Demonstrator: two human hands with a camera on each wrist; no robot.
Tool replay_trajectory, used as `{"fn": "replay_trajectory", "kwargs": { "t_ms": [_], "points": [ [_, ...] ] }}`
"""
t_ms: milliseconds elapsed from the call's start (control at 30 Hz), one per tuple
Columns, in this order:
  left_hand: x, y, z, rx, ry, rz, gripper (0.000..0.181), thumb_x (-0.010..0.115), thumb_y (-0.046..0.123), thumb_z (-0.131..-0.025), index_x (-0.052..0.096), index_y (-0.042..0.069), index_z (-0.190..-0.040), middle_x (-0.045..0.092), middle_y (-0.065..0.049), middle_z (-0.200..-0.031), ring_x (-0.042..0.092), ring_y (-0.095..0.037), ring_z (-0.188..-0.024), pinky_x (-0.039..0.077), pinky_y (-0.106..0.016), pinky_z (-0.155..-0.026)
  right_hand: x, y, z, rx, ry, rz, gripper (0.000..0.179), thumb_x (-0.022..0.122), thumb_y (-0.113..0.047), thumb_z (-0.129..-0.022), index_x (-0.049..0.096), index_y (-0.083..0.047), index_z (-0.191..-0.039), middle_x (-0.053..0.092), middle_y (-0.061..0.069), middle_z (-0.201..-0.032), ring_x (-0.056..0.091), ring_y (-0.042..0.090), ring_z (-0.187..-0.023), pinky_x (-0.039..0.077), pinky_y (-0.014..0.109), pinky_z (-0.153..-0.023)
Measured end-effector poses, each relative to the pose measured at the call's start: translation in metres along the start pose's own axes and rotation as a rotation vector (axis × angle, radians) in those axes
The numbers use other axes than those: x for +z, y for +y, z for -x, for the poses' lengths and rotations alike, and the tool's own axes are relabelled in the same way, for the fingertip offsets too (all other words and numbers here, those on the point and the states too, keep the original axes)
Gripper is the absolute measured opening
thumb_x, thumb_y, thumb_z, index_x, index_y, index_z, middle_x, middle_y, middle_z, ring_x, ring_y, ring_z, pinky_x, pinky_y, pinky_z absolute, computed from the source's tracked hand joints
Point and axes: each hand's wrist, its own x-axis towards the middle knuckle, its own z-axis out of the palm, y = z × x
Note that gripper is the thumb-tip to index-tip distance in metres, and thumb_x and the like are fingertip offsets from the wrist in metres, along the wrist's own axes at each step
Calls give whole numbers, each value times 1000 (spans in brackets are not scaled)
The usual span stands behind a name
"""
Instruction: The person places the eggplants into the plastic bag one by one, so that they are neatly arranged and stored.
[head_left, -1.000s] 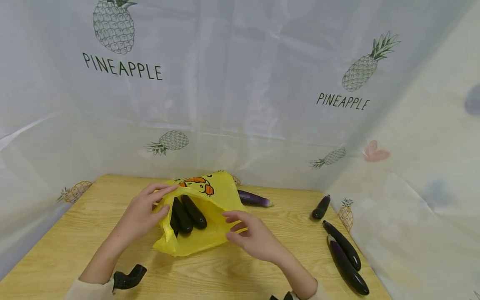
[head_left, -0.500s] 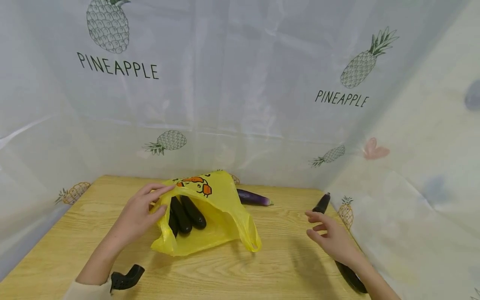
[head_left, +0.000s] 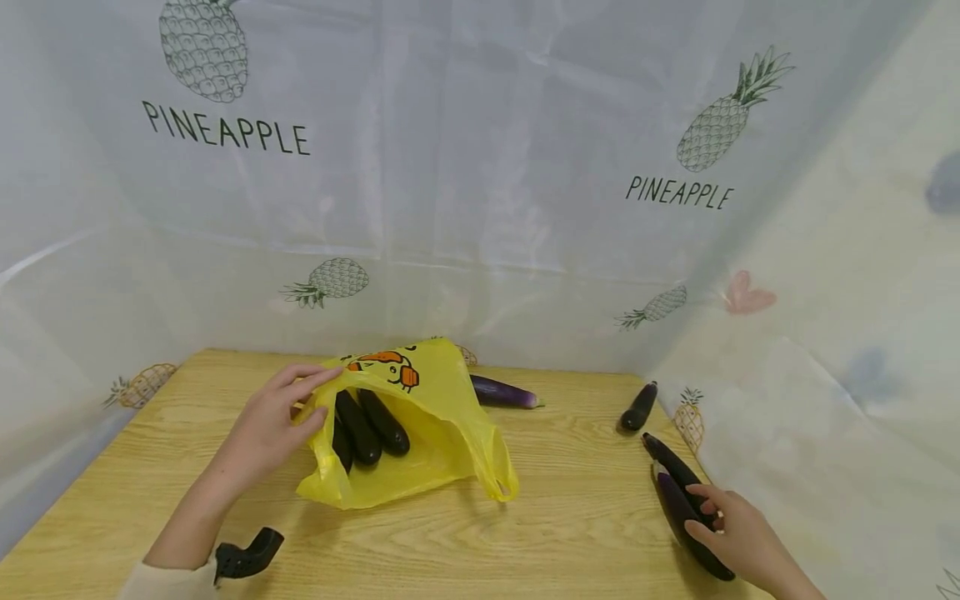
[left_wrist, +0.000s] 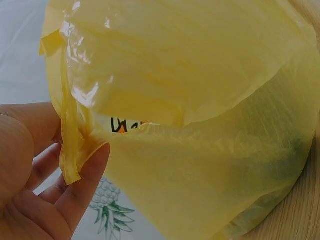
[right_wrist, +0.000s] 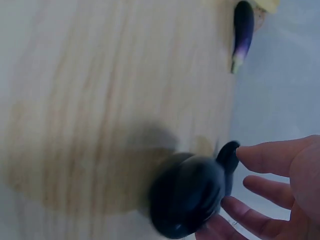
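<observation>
A yellow plastic bag point(head_left: 442, 375) with a cartoon print lies on its side, its mouth facing me. Inside it several dark eggplants point(head_left: 382, 425) lie side by side. My left hand point(head_left: 273, 417) pinches the left edge of the mouth between thumb and fingers; the wrist view shows the gathered film point(left_wrist: 72, 145) there. At the table's right edge, two long eggplants point(head_left: 675, 504) lie against each other. Over them is my right hand point(head_left: 738, 533), fingers spread and thumb apart, fingertips right at the eggplants and not closed round either.
Another eggplant point(head_left: 639, 408) lies farther back on the right. One purple eggplant point(head_left: 506, 393) sticks out from behind the bag. The wooden table point(head_left: 570, 500) is bounded by a pineapple-print sheet point(head_left: 480, 167) behind and at the sides.
My right hand has left the bag's right side and moved right to the pair of eggplants. The bag's loose handle has dropped open on that side. The left hand keeps its hold.
</observation>
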Motion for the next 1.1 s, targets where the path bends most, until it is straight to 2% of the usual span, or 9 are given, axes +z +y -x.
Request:
{"fn": "replay_trajectory", "kwargs": {
  "t_ms": [233,433,567,633,733,833,967,1100],
  "points": [
    [0,-1,1,11,13,0,58,77,-4,-91,66,11,-146,61,-10,-135,45,-5,-70,44,-24,-62,8,16,0,79,-54,-23,61,80,-29,-95,61,8,-139,62,3,-95,60,18,-79,53,41,-69],
    [0,0,1,22,25,2,56,77,-5,-91,67,10,-145,62,-9,-133,47,-10,-84,45,-24,-63,16,18,3,114,-82,-33,65,80,-35,-95,60,6,-141,69,1,-95,65,20,-81,56,46,-71],
    [0,0,1,19,24,1,56,77,-5,-91,67,10,-145,62,-8,-132,47,-11,-85,46,-24,-64,15,16,4,66,-128,-69,67,80,-31,-95,56,9,-144,70,2,-95,66,20,-82,56,44,-69],
    [0,0,1,17,23,-1,56,77,-5,-91,67,10,-145,62,-8,-132,46,-10,-85,45,-24,-64,12,16,5,16,-185,-111,68,78,-25,-97,51,13,-146,69,3,-96,64,22,-77,53,40,-65],
    [-1,0,2,11,20,-1,56,76,-5,-91,67,10,-145,62,-8,-133,46,-10,-83,44,-24,-63,6,16,5,-57,-283,-179,69,75,-19,-98,44,18,-149,66,5,-99,64,23,-78,50,37,-64],
    [-1,0,1,3,14,2,56,76,-4,-92,67,10,-145,62,-9,-134,46,-8,-79,44,-24,-63,3,15,4,-103,-340,-224,71,74,-19,-100,40,19,-150,66,7,-103,65,26,-84,52,37,-66],
    [-2,1,1,2,5,1,57,76,-4,-92,66,10,-146,61,-10,-135,48,-7,-76,47,-25,-66,3,14,2,-124,-342,-220,73,74,-24,-101,40,16,-152,70,9,-111,69,32,-94,55,39,-69],
    [-1,2,0,4,0,-1,57,76,-5,-91,67,10,-145,61,-10,-135,49,-7,-77,48,-26,-67,6,10,0,-130,-313,-212,72,75,-25,-101,43,15,-152,73,8,-113,70,29,-96,56,35,-70]
  ]
}}
